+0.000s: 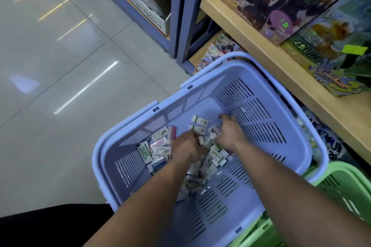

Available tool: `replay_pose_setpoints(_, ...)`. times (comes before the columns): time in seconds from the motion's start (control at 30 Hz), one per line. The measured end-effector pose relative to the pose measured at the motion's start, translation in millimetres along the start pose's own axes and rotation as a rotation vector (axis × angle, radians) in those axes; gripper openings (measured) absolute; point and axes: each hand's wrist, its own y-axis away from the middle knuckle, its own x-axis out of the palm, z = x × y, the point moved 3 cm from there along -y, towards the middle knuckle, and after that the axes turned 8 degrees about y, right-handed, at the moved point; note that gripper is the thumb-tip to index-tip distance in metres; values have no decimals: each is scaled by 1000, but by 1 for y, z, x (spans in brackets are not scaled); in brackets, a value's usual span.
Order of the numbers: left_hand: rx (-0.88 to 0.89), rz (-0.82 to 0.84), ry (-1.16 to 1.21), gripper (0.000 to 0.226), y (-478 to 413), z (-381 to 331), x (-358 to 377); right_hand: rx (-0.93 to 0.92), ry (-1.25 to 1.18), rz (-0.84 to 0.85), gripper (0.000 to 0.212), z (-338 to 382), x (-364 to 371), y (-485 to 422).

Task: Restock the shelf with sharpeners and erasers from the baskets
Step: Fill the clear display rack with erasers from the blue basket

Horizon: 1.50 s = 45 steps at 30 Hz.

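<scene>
A lilac plastic basket (261, 78) stands on the floor beside the shelf, with a pile of small packaged erasers (158, 149) along its bottom. Both my hands are down inside it. My left hand (185, 144) curls its fingers round a few small white packs in the middle of the pile. My right hand (230, 132) lies over the packs just to the right, fingers bent onto a white pack; its grip is partly hidden. Two white-and-green packs (198, 124) lie loose just beyond my fingers.
A green basket (341, 186) sits under and to the right of the lilac one. A wooden shelf (261, 46) with boxed games runs along the right. Grey shelf uprights (180, 26) stand ahead. Tiled floor lies to the left.
</scene>
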Motion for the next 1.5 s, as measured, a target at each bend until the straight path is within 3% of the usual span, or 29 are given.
replay_pose_setpoints(0.13, 12, 90, -26, 43, -2, -6, 4, 27, -24, -3, 72, -6, -3, 1)
replay_pose_setpoints(0.33, 6, 205, -52, 55, -7, -5, 0, -27, 127, 101, 70, -4, 3, 7)
replay_pose_setpoints(0.5, 6, 219, 80, 47, -9, 2, 6, 10, -95, 234, 67, -14, 10, 6)
replay_pose_setpoints(0.83, 16, 279, 142, 49, -7, -1, 14, 25, -242, 259, 58, -16, 5, 2)
replay_pose_setpoints(0.93, 12, 236, 292, 36, -6, 0, 13, 43, -347, 243, 31, -13, 2, 4)
replay_pose_setpoints(1.07, -44, 134, 616, 19, -1, -5, -5, 68, -600, 200, 35, -1, -10, 7)
replay_pose_setpoints(1.23, -85, 150, 1046, 26, 8, -25, -30, 35, -1004, 153, 20, 19, -34, 19)
replay_pose_setpoints(1.5, 21, 236, 1128, 39, 57, -55, -60, -125, -1196, 75, 24, 11, -51, 84)
